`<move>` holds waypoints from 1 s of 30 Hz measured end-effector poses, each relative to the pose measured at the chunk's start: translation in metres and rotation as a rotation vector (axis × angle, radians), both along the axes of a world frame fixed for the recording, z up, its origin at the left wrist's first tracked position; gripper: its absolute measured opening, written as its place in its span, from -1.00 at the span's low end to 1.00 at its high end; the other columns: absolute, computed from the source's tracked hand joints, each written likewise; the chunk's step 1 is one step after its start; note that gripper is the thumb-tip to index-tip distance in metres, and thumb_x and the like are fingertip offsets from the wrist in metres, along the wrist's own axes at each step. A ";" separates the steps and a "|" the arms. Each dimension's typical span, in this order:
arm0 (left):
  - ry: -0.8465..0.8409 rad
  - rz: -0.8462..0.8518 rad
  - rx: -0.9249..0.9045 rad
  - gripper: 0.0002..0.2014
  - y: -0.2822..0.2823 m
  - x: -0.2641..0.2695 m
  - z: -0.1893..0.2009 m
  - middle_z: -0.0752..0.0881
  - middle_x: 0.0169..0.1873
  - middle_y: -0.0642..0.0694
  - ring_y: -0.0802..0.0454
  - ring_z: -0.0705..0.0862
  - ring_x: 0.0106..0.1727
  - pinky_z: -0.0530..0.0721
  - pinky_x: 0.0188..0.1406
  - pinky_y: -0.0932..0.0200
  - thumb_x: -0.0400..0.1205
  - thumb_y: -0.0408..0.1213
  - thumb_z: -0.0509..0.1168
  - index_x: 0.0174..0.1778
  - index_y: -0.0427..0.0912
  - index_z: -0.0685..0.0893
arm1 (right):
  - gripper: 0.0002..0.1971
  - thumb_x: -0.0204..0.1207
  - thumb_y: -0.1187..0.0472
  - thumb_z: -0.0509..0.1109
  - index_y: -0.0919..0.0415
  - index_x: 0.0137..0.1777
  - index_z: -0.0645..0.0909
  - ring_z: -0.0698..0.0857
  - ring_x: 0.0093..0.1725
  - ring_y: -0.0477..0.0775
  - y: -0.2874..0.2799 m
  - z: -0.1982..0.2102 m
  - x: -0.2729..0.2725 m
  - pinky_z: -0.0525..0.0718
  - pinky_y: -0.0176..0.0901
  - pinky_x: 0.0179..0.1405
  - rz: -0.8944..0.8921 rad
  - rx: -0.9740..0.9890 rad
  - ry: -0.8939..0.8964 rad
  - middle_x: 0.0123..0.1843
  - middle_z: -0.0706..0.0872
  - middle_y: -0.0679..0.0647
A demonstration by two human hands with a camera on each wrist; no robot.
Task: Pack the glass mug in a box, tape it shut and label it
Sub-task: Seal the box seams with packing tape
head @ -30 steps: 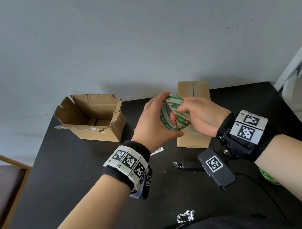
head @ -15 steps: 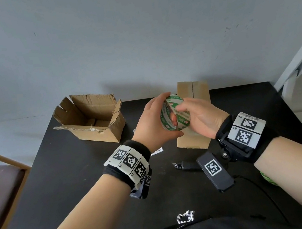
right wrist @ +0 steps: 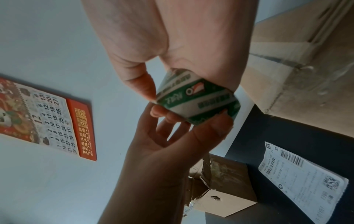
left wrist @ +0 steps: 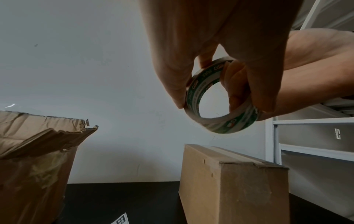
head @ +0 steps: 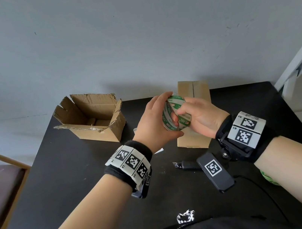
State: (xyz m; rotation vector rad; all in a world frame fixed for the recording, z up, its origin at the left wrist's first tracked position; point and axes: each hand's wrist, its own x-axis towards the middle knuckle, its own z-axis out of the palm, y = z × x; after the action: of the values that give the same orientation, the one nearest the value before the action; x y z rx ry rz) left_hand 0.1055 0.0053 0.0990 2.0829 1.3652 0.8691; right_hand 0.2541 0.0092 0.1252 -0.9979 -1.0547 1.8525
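Head view: little change from earlier, left hand [head: 155, 121] and right hand [head: 201, 118] still grip the green-and-white printed tape roll [head: 175, 113] above the closed brown cardboard box [head: 192, 92]; black tabletop [head: 76, 175] open below. Left wrist: fingers curl round roll [left wrist: 220, 98], clear of box [left wrist: 233, 181]. Right wrist: thumb pinches roll's edge [right wrist: 197, 98]; white shipping label [right wrist: 302, 186] lies flat beneath.

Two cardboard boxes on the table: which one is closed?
The tall box right behind the tape roll is closed; the torn box to its left stands open, flaps up.
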 end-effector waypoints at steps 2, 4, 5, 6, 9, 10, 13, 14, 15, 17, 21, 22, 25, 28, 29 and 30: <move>0.003 0.003 0.000 -0.03 0.000 0.000 0.000 0.45 0.40 -0.03 0.12 0.35 0.43 0.34 0.26 0.46 0.22 -0.22 0.66 0.53 -0.06 0.32 | -0.72 0.41 0.47 0.17 0.39 0.11 0.51 0.63 -0.04 0.15 0.000 -0.001 -0.001 0.61 0.02 0.03 -0.006 0.008 -0.017 -0.08 0.61 0.26; 0.002 0.006 0.004 -0.03 0.000 -0.001 -0.001 0.45 0.40 -0.03 0.12 0.36 0.43 0.34 0.27 0.44 0.21 -0.22 0.66 0.53 -0.06 0.32 | -0.67 0.43 0.58 0.06 0.40 0.14 0.48 0.59 -0.06 0.17 -0.001 -0.002 -0.001 0.60 0.02 -0.01 -0.025 0.012 -0.017 -0.10 0.57 0.28; -0.002 0.006 0.002 -0.03 0.000 -0.002 -0.001 0.45 0.40 -0.03 0.11 0.36 0.44 0.35 0.28 0.43 0.21 -0.22 0.66 0.53 -0.06 0.32 | -0.65 0.42 0.60 0.06 0.41 0.15 0.48 0.59 -0.08 0.16 -0.002 -0.002 -0.001 0.60 0.01 -0.02 -0.029 0.014 -0.010 -0.12 0.56 0.28; -0.005 0.003 -0.001 -0.03 0.000 -0.002 -0.001 0.45 0.40 -0.03 0.11 0.35 0.44 0.35 0.29 0.41 0.21 -0.23 0.66 0.53 -0.06 0.32 | -0.67 0.40 0.57 0.11 0.41 0.13 0.49 0.60 -0.09 0.14 -0.002 -0.003 -0.001 0.61 0.00 -0.03 -0.023 0.018 0.003 -0.14 0.57 0.27; -0.008 -0.005 -0.005 -0.03 0.000 -0.003 0.000 0.45 0.40 -0.04 0.12 0.34 0.44 0.34 0.29 0.42 0.22 -0.24 0.65 0.53 -0.06 0.32 | -0.78 0.41 0.37 0.29 0.34 0.06 0.56 0.64 -0.08 0.09 -0.001 -0.001 -0.001 0.61 -0.01 0.00 -0.008 -0.008 0.039 -0.11 0.64 0.21; -0.009 -0.004 -0.006 -0.04 0.000 -0.003 0.000 0.45 0.40 -0.04 0.12 0.34 0.44 0.33 0.28 0.45 0.22 -0.25 0.64 0.53 -0.06 0.32 | -0.75 0.42 0.33 0.30 0.34 0.09 0.56 0.64 -0.06 0.11 -0.001 -0.001 -0.001 0.60 0.00 0.03 -0.010 -0.012 0.042 -0.08 0.64 0.23; -0.006 -0.008 -0.006 -0.03 0.001 -0.003 -0.002 0.45 0.40 -0.02 0.14 0.34 0.44 0.25 0.20 0.67 0.22 -0.23 0.64 0.54 -0.06 0.31 | -0.68 0.46 0.38 0.24 0.39 0.22 0.49 0.60 -0.04 0.16 0.000 -0.001 0.002 0.60 0.03 0.04 -0.005 -0.022 0.045 0.00 0.56 0.31; -0.005 -0.008 -0.006 -0.03 0.001 -0.003 -0.002 0.45 0.40 -0.02 0.15 0.34 0.44 0.24 0.20 0.68 0.22 -0.22 0.64 0.54 -0.06 0.31 | -0.66 0.45 0.40 0.21 0.40 0.23 0.47 0.59 -0.05 0.17 0.000 -0.002 0.002 0.60 0.03 0.04 -0.005 -0.029 0.050 0.00 0.54 0.32; -0.002 -0.006 -0.007 -0.03 0.000 -0.003 -0.002 0.45 0.41 -0.01 0.15 0.34 0.44 0.24 0.21 0.65 0.23 -0.21 0.64 0.54 -0.05 0.31 | -0.63 0.41 0.41 0.20 0.40 0.24 0.46 0.58 -0.06 0.18 0.000 -0.002 0.002 0.60 0.03 0.03 -0.001 -0.032 0.046 0.00 0.54 0.33; 0.002 -0.006 -0.006 -0.03 0.000 -0.003 -0.002 0.45 0.42 -0.01 0.14 0.33 0.45 0.28 0.26 0.54 0.23 -0.20 0.64 0.54 -0.05 0.31 | -0.59 0.31 0.38 0.22 0.41 0.20 0.48 0.59 -0.09 0.17 0.001 0.000 0.001 0.60 0.05 0.03 -0.005 -0.040 0.038 -0.07 0.56 0.31; -0.016 -0.009 -0.013 -0.03 -0.001 -0.002 -0.002 0.46 0.40 -0.01 0.13 0.34 0.45 0.36 0.33 0.39 0.22 -0.22 0.65 0.53 -0.06 0.32 | -0.54 0.22 0.42 0.19 0.42 0.18 0.49 0.58 -0.10 0.18 0.000 -0.001 0.002 0.60 0.06 0.01 0.001 -0.060 0.043 -0.09 0.56 0.30; -0.028 -0.009 -0.020 -0.04 -0.001 -0.002 -0.001 0.47 0.39 -0.01 0.12 0.35 0.44 0.39 0.36 0.34 0.22 -0.22 0.65 0.53 -0.06 0.32 | -0.53 0.22 0.44 0.17 0.43 0.20 0.48 0.58 -0.09 0.19 0.000 -0.001 0.003 0.60 0.06 0.01 0.008 -0.053 0.044 -0.08 0.56 0.31; -0.071 -0.012 -0.051 -0.05 -0.001 -0.003 -0.001 0.51 0.34 0.01 0.08 0.39 0.43 0.50 0.41 0.08 0.22 -0.22 0.64 0.52 -0.08 0.33 | -0.72 0.50 0.42 0.14 0.43 0.17 0.51 0.63 -0.20 0.09 0.001 -0.002 0.005 0.62 -0.02 -0.07 -0.001 -0.060 0.110 -0.14 0.60 0.28; -0.128 -0.033 -0.074 -0.05 -0.002 -0.005 -0.002 0.54 0.29 0.07 0.03 0.48 0.39 0.56 0.36 -0.08 0.18 -0.15 0.63 0.49 -0.04 0.34 | -0.72 0.67 0.32 0.04 0.40 0.17 0.54 0.72 -0.23 0.08 0.002 -0.002 0.011 0.72 -0.08 -0.12 0.024 -0.103 0.183 -0.17 0.70 0.26; -0.142 -0.039 -0.085 -0.05 -0.002 -0.005 -0.003 0.55 0.28 0.09 0.04 0.51 0.37 0.58 0.34 -0.09 0.17 -0.13 0.62 0.48 -0.02 0.33 | -0.71 0.66 0.32 0.03 0.40 0.18 0.55 0.74 -0.20 0.10 0.002 -0.001 0.013 0.74 -0.07 -0.11 0.049 -0.104 0.191 -0.17 0.74 0.26; -0.154 -0.044 -0.100 -0.04 -0.003 -0.006 -0.003 0.55 0.28 0.10 0.06 0.53 0.36 0.58 0.34 -0.08 0.16 -0.11 0.62 0.48 -0.01 0.33 | -0.70 0.65 0.33 0.03 0.40 0.19 0.55 0.75 -0.16 0.12 0.002 0.000 0.015 0.74 -0.05 -0.07 0.077 -0.108 0.200 -0.14 0.76 0.26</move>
State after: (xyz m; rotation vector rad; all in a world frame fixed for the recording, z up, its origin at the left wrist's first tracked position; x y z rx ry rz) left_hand 0.0999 0.0027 0.0956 1.9215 1.2509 0.9041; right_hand 0.2693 0.0110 0.1255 -0.8225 -0.8928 2.0432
